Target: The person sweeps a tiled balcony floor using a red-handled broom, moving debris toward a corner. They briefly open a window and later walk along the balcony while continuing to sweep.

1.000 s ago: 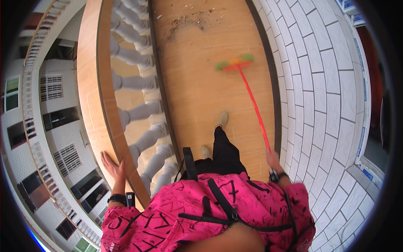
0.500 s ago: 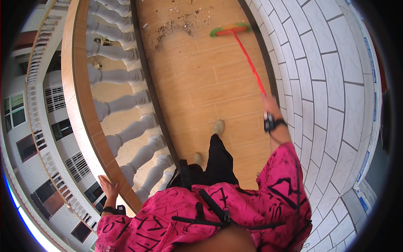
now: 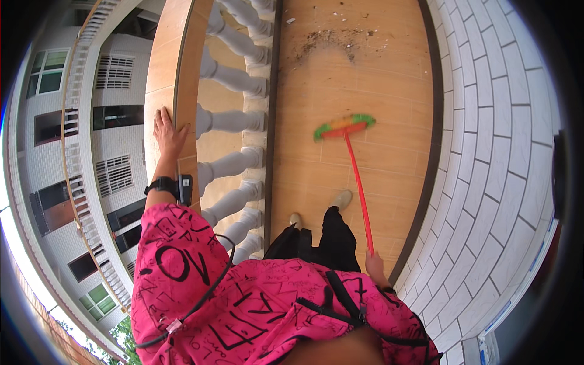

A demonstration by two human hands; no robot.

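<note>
My right hand [image 3: 375, 265] is closed round the upper part of a broom's red handle [image 3: 359, 188], low in the picture beside my right hip. The broom head [image 3: 345, 126], red with green and orange bristles, is slightly blurred over the tiled floor, ahead of my feet. Farther ahead lies a scatter of dark dirt and small pale bits [image 3: 331, 45]. On the left, my left hand [image 3: 168, 135] rests flat on top of the tiled railing [image 3: 163, 76], fingers stretched forward, holding nothing.
Grey-white balusters [image 3: 234, 118] stand under the railing along the left of the walkway [image 3: 340, 164]. A white brick-patterned wall [image 3: 486, 152] with dark skirting borders the right side. My shoes [image 3: 342, 199] are on the floor. Beyond the railing stands another building [image 3: 112, 121].
The broom has come back toward me, its head now nearer my feet. My right hand has drawn back to my side. My left hand is farther forward on the railing.
</note>
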